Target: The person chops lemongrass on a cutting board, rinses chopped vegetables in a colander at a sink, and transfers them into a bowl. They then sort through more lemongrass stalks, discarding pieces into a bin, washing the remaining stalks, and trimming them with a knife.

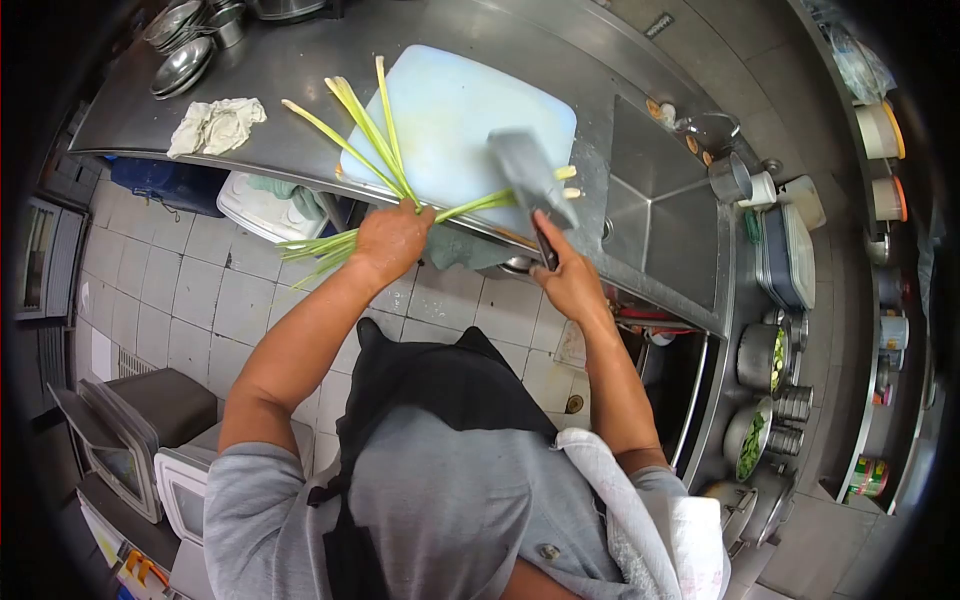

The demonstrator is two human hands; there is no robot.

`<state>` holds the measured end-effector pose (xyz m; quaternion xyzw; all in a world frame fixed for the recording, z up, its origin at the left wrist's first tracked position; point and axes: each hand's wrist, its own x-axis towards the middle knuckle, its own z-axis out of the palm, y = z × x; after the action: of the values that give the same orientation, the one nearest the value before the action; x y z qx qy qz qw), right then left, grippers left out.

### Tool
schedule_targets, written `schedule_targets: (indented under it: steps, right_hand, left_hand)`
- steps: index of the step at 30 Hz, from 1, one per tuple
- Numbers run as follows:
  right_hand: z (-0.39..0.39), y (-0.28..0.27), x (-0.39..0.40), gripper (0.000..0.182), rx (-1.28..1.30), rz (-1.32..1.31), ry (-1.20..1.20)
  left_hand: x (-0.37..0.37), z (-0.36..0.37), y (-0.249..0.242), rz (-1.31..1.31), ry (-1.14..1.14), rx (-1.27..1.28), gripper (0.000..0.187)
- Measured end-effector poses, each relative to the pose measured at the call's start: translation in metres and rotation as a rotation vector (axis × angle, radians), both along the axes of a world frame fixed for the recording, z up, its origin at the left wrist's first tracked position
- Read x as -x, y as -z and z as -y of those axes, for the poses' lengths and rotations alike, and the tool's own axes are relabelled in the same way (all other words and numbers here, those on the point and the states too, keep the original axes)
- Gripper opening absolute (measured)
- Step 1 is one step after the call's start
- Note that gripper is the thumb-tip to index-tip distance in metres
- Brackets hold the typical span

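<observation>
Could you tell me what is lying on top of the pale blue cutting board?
On the pale blue cutting board: long green lemongrass stalks and grey cleaver blade. The blade hides where it meets the stalks.

counter [300, 90]: brushed steel, dull sheen | sink [665, 215]: same steel | board [450, 110]: pale matt plastic | cleaver [530, 175]: grey metal blade | rag [215, 125]: crumpled cloth | bowls [182, 62]: glossy metal

Left hand [390, 240] grips a bundle of lemongrass stalks [365, 130] at the edge of a pale blue cutting board [450, 110]. Right hand [568, 280] holds a cleaver [530, 175] over the stalk ends. Crumpled cloth [215, 125] lies on the steel counter [300, 70].
</observation>
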<state>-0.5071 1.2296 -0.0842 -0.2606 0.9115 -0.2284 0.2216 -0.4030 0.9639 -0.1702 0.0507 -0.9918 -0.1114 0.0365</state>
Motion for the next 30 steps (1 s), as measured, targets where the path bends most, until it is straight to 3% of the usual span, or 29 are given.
schedule_targets:
  steps: [2,4,6,10,13,14,16,19,22,25,28,30]
  right_hand:
    - [0.000,0.061,-0.008,0.096,0.130,-0.185,0.063]
    - [0.002,0.075,-0.022,0.098,-0.169,-0.097,0.024]
    - [0.002,0.079,-0.017,0.098,-0.129,-0.092,-0.085]
    - [0.007,0.045,-0.023,0.098,0.262,-0.193,0.006]
    - [0.005,0.077,-0.027,0.094,-0.187,-0.040,-0.082]
    - [0.007,0.088,-0.023,0.093,-0.189,-0.051,-0.063]
    - [0.006,0.042,-0.007,0.091,0.026,0.056,-0.052]
    - [0.007,-0.029,-0.007,0.086,0.248,-0.018,0.015]
    - [0.012,-0.044,-0.007,0.089,0.500,-0.329,0.070]
    - [-0.006,0.064,0.006,0.091,0.267,-0.278,0.253]
    - [-0.012,0.061,0.009,0.092,-0.247,-0.014,0.091]
    - [-0.010,0.026,0.031,0.093,0.017,-0.025,0.086]
  left_hand:
    - [0.005,-0.002,-0.001,-0.004,-0.001,-0.011,0.024]
    - [0.008,-0.006,0.000,-0.010,-0.005,-0.034,0.024]
    - [0.007,-0.009,0.000,-0.017,0.003,-0.033,0.024]
    - [0.011,-0.008,-0.003,0.002,-0.002,-0.035,0.025]
    - [0.010,-0.008,-0.003,-0.022,0.006,-0.052,0.025]
    - [0.007,-0.009,-0.002,-0.024,0.013,-0.049,0.026]
    - [0.007,-0.005,0.001,-0.046,0.012,-0.034,0.026]
    - [-0.012,0.007,-0.003,-0.065,0.031,-0.029,0.026]
    - [-0.032,0.019,-0.009,0.028,-0.010,0.032,0.025]
    - [-0.039,0.029,-0.016,0.050,-0.031,0.050,0.023]
    - [-0.038,0.034,-0.009,-0.003,-0.005,0.059,0.021]
    - [-0.035,0.042,-0.010,-0.035,-0.029,0.071,0.020]
